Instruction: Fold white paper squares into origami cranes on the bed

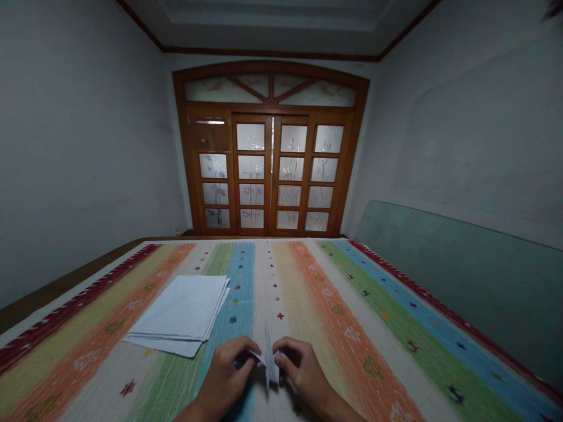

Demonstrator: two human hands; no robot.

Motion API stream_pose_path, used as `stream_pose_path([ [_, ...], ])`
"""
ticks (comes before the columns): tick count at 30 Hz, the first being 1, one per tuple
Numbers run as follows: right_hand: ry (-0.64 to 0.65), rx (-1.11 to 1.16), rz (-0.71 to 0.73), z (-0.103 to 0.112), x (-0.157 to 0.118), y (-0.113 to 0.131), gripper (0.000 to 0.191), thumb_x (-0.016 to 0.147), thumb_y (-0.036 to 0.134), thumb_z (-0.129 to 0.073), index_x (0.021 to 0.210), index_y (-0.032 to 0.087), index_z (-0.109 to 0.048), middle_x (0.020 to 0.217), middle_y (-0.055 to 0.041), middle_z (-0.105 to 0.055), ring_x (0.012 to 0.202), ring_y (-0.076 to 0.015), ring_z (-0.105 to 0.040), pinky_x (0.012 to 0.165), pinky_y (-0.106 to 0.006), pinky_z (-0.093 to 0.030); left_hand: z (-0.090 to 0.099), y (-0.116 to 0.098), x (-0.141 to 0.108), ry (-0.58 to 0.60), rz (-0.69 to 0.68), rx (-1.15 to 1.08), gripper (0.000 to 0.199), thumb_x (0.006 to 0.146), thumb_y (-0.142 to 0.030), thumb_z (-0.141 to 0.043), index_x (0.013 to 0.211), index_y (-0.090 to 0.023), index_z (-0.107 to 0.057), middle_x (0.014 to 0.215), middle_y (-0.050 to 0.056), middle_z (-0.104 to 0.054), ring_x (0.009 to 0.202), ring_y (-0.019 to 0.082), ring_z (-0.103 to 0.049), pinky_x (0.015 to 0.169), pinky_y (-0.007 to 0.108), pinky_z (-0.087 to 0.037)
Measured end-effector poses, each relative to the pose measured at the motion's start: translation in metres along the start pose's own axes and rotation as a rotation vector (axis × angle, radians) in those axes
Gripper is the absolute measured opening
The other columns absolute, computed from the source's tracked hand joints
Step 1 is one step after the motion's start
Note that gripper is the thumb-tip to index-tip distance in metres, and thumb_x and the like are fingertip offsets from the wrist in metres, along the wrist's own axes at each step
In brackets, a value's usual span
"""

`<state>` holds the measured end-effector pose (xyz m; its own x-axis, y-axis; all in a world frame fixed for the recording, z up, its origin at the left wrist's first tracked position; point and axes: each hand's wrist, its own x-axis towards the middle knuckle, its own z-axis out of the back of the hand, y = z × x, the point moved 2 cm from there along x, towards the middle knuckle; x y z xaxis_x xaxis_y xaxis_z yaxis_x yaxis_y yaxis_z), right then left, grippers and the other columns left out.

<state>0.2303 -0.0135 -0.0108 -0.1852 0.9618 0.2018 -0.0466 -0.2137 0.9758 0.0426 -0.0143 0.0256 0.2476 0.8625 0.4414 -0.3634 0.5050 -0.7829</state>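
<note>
Near the front of the table, a small piece of folded white paper (271, 370) stands between my two hands, with a thin point rising upward. My left hand (233, 368) pinches a flap on its left side between thumb and forefinger. On the other side, the thumb and forefinger of my right hand (302, 370) close on the paper's right edge. The exact folds are too small to make out. To the left of my hands lies a loose stack of square white paper sheets (180, 308), slightly fanned at the edges.
A striped, many-coloured cloth (352, 334) covers the table. Beyond its far edge are wooden doors with glass panes (271, 170). A pale green panel (461, 269) leans along the right wall, and a dark wooden edge (70, 274) runs along the left.
</note>
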Motion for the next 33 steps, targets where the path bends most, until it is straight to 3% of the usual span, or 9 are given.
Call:
stream_pose_path([
  [7, -0.009, -0.017, 0.008, -0.0016, -0.0005, 0.0042, 0.019, 0.079, 0.035, -0.069, 0.079, 0.017, -0.072, 0.064, -0.0007, -0.063, 0.054, -0.0152, -0.059, 0.053, -0.024, -0.046, -0.0047, 0.0038, -0.0016, 0.054, 0.102, -0.046, 0.018, 0.074, -0.013, -0.059, 0.077, -0.020, -0.075, 0.069, 0.002, -0.073, 0.063, 0.018, -0.066, 0.059, 0.022, -0.049],
  [13, 0.004, 0.014, 0.015, -0.0029, -0.0012, 0.0068, 0.016, 0.079, 0.031, -0.067, 0.076, 0.016, -0.071, 0.064, -0.0008, -0.062, 0.055, -0.0151, -0.059, 0.053, -0.024, -0.047, -0.0050, 0.0033, -0.0016, 0.107, 0.134, -0.162, 0.014, 0.076, -0.018, -0.063, 0.082, -0.017, -0.076, 0.080, 0.007, -0.074, 0.075, 0.022, -0.070, 0.069, 0.026, -0.054],
  [22, 0.026, 0.067, 0.036, -0.0016, -0.0006, 0.0024, 0.016, 0.077, 0.032, -0.074, 0.077, 0.016, -0.071, 0.063, 0.0006, -0.062, 0.057, -0.0149, -0.058, 0.054, -0.024, -0.045, -0.0008, -0.0015, 0.0054, 0.108, 0.129, -0.213, 0.016, 0.068, -0.015, -0.066, 0.068, -0.021, -0.080, 0.078, 0.006, -0.076, 0.077, 0.022, -0.070, 0.071, 0.027, -0.050],
  [29, -0.024, 0.122, -0.003, -0.0018, -0.0001, 0.0016, 0.013, 0.072, 0.028, -0.075, 0.073, 0.016, -0.070, 0.062, 0.0001, -0.064, 0.055, -0.0145, -0.060, 0.053, -0.023, -0.047, 0.0001, 0.0000, 0.0037, 0.109, 0.086, -0.135, 0.019, 0.082, -0.030, -0.066, 0.077, -0.023, -0.083, 0.078, 0.006, -0.080, 0.076, 0.022, -0.072, 0.072, 0.027, -0.051],
  [33, -0.096, 0.151, -0.053, -0.0020, 0.0021, -0.0001, 0.019, 0.068, 0.025, -0.076, 0.084, 0.016, -0.073, 0.063, -0.0008, -0.068, 0.054, -0.0166, -0.063, 0.052, -0.025, -0.050, -0.0003, 0.0006, 0.0029, 0.108, 0.098, -0.086, 0.027, 0.087, -0.041, -0.065, 0.080, -0.023, -0.083, 0.082, 0.007, -0.081, 0.079, 0.024, -0.073, 0.074, 0.028, -0.051],
])
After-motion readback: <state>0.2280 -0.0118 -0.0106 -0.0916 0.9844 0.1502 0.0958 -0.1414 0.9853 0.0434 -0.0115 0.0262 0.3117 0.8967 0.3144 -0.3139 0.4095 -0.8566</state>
